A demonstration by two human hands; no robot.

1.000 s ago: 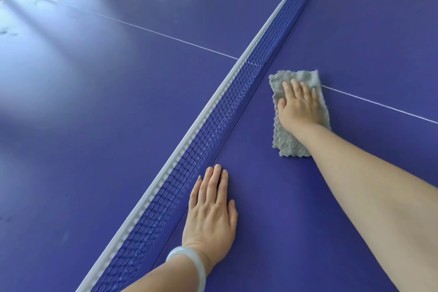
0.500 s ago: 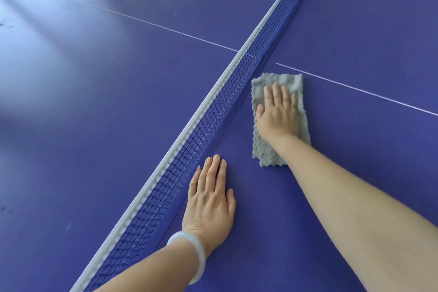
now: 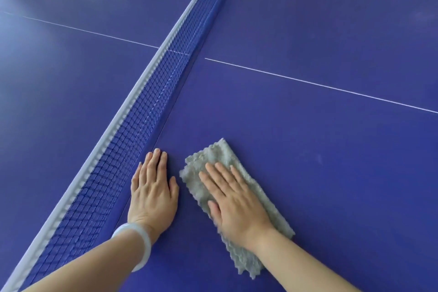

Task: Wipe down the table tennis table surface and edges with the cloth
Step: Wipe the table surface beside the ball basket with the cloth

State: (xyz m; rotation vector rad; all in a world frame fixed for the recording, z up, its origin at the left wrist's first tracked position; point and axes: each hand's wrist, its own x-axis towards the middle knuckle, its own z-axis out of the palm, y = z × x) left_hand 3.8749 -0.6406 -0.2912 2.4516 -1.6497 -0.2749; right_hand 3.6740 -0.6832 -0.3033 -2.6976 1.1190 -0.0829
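Right hand flat, fingers straight, on grey cloth — left hand flat on table beside net.

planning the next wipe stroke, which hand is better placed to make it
Right. The right hand lies flat on the cloth; the left hand rests bare on the table.

On my feed I see the right hand lying flat on the grey cloth, fingers straight and slightly spread, pressing it to the blue table; the cloth lies as a long strip, its far end nearer the net than its near end; the left hand rests palm-down on the bare surface just beside the cloth, close to the foot of the net; a pale bangle circles the left wrist; a thin white line crosses the table beyond both hands
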